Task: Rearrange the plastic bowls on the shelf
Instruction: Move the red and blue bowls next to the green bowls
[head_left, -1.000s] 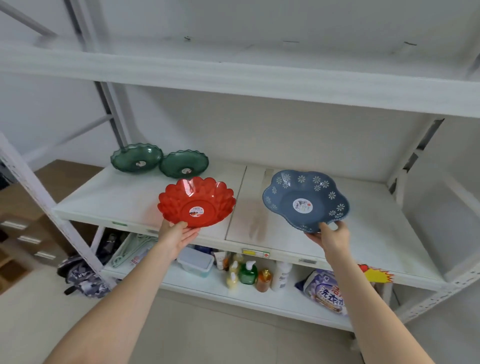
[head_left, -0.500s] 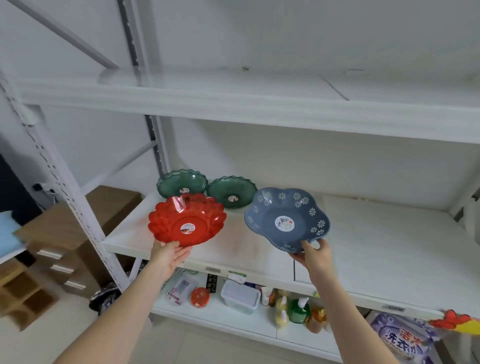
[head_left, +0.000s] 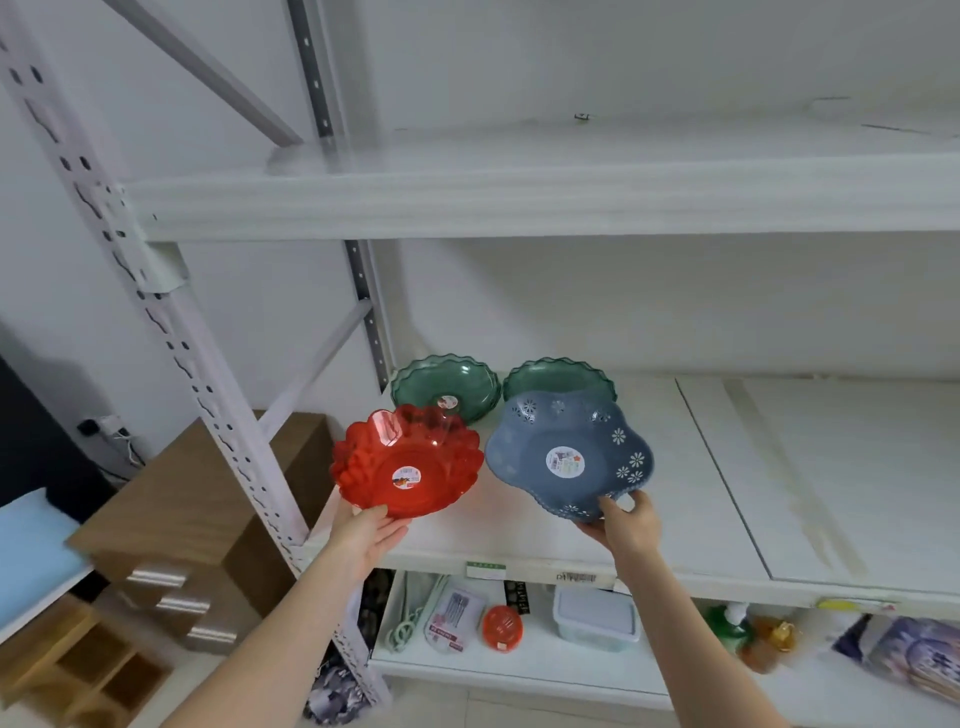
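Note:
My left hand (head_left: 367, 535) grips the near rim of a red scalloped plastic bowl (head_left: 408, 462), tilted toward me above the left end of the white middle shelf (head_left: 717, 499). My right hand (head_left: 626, 525) holds a blue flower-patterned bowl (head_left: 569, 457) by its near rim, also tilted and lifted off the shelf. Behind them two dark green wavy-rimmed bowls stand side by side at the shelf's back left: the left green bowl (head_left: 444, 384) and the right green bowl (head_left: 556, 376), which the blue bowl partly hides.
A bare upper shelf (head_left: 519, 202) runs overhead. Perforated white uprights (head_left: 171, 332) frame the left side. The lower shelf holds a lidded plastic box (head_left: 596, 618), a small red container (head_left: 502, 627), packaged utensils and bottles (head_left: 748, 631). A wooden drawer cabinet (head_left: 197, 525) stands to the left.
Both bowls have moved left and closer together, toward the green bowls. The view has swung left and up, bringing the upper shelf and left upright into view.

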